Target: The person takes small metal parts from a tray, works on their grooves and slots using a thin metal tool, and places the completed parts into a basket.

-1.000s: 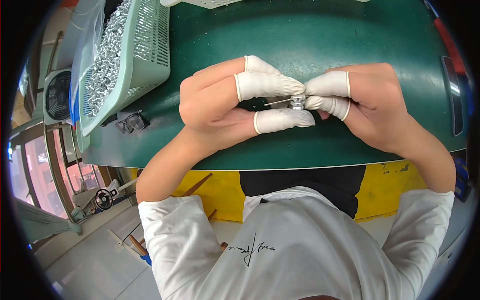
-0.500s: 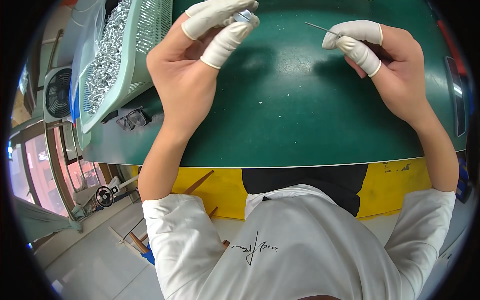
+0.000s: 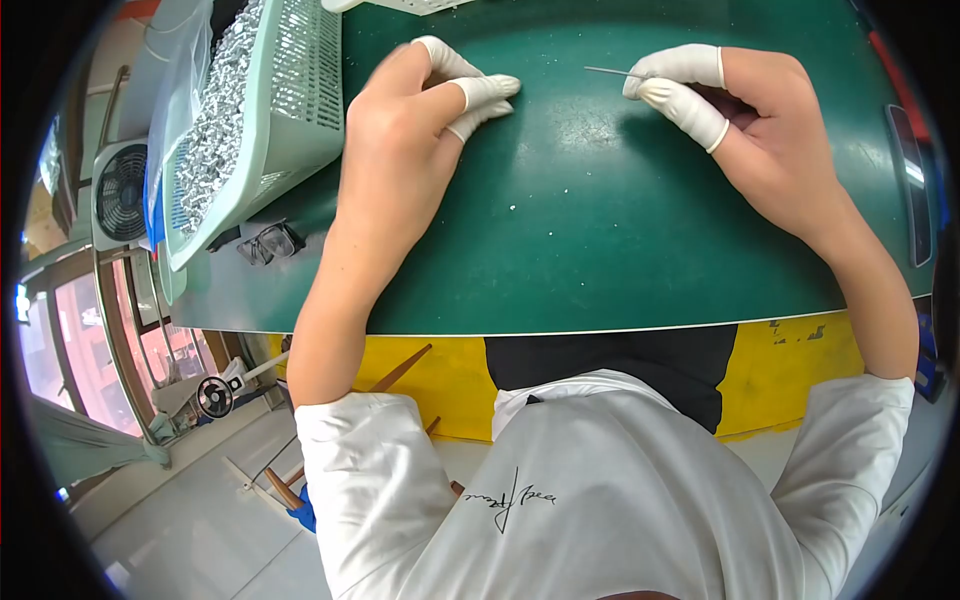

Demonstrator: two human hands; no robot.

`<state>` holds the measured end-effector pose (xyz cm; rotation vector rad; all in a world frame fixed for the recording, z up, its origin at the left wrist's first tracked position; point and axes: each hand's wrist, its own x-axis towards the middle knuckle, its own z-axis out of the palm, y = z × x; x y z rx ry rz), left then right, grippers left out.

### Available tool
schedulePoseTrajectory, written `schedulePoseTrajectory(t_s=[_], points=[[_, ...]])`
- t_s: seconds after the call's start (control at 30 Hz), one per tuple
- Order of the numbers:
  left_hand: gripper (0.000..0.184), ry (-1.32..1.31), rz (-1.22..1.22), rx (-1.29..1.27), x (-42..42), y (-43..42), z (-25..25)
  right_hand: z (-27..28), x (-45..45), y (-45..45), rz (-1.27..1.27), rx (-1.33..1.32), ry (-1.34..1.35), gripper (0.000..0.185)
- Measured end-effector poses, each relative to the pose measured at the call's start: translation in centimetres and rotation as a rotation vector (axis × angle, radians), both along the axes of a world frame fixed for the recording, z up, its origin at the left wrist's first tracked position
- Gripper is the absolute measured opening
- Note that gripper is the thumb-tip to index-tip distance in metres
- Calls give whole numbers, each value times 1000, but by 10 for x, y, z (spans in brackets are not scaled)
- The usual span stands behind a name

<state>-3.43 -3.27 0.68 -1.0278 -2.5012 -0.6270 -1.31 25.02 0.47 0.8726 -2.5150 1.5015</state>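
My left hand (image 3: 395, 150), with white finger cots on its thumb and fingers, is closed in a pinch above the green tabletop (image 3: 560, 260). Whatever sits between those fingertips is hidden. Across from it, my right hand (image 3: 770, 140) pinches a thin grey metal rod (image 3: 606, 70) between a thumb and finger that also wear white cots. The rod's free end points left, toward the left fingertips but apart from them.
A pale green slotted basket (image 3: 262, 130) full of small silvery metal parts (image 3: 212, 140) stands at the left. Beside it lie dark-framed glasses (image 3: 272, 243). A pale perforated container (image 3: 425, 4) shows at the top edge, and a dark flat device (image 3: 908, 185) lies at the right.
My left hand has turned over and lowered; the small silvery metal piece seen in its fingertips is out of sight. My right hand, still holding the rod, has shifted slightly left.
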Motion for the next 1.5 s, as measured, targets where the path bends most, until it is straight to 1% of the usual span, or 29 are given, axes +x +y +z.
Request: schedulePoseTrajectory(t_s=[0.1,0.13,0.23,0.27,0.37,0.4,0.5,0.53,0.57,0.63,0.73,0.83,0.87,0.93,0.97,1.0,1.03,1.07,1.1,1.13,1.17,1.23,1.3,1.33,1.37,1.43,1.47,1.5], points=[[27,177,26,84,-3,-2,9,-1,0,-1,15,-9,-11,13],[25,144,-1,44,-4,-4,10,-1,1,-2,17,-11,-15,13],[23,154,11,70,0,-2,2,-1,0,-1,16,-12,-17,13],[23,226,42,66,3,0,8,0,0,-1,19,-7,-17,13],[27,146,150,-102,4,-3,-2,0,2,-1,12,-9,-26,13],[28,248,71,-40,4,-5,-3,-2,2,-1,17,-12,-29,13],[29,381,44,38,3,0,6,-1,1,-2,13,-16,-18,13],[25,293,97,-113,2,-6,3,-1,2,-3,8,-13,-21,13],[24,229,162,-168,4,-3,-4,-1,4,-2,5,-19,-25,12],[24,393,62,-48,3,-5,1,-3,4,-3,17,-31,-29,12],[27,306,136,-148,5,0,2,1,4,-1,17,26,-38,11],[27,464,72,-32,0,-5,3,0,4,-1,29,51,-5,11],[26,476,105,-50,1,-6,6,-2,2,-3,16,-4,3,11],[26,357,125,-159,3,-6,4,-9,4,-9,-8,-112,8,13],[25,299,144,-208,5,-4,2,-8,4,-9,-3,-79,-19,13],[25,380,106,-110,3,-3,2,-6,4,-8,3,-49,-45,13],[26,344,143,-165,4,-2,2,-4,4,-8,4,-20,-68,14],[26,312,178,-221,5,0,1,-3,3,-7,5,-16,-25,14],[26,276,211,-277,6,0,1,-5,3,-8,-3,-58,-31,14],[26,280,173,-282,4,0,6,-6,4,-8,-8,-95,-40,14],[24,271,143,-185,4,0,4,-7,4,-8,-8,-130,-51,14],[20,260,73,2,0,1,0,-4,5,-7,-10,-90,-45,13],[19,61,44,238,-1,5,8,-3,2,-7,-18,-79,-17,13],[18,-46,30,354,1,7,10,-4,1,-6,-20,-82,1,13],[19,-213,-4,508,5,9,9,-6,1,-7,-17,-87,12,13],[23,-548,-65,808,12,11,6,0,4,-7,-10,-107,-47,16],[29,-720,-139,915,12,10,2,3,5,-6,-5,-117,-73,17],[33,-847,-162,970,14,11,0,4,4,-6,26,-86,-27,21]])
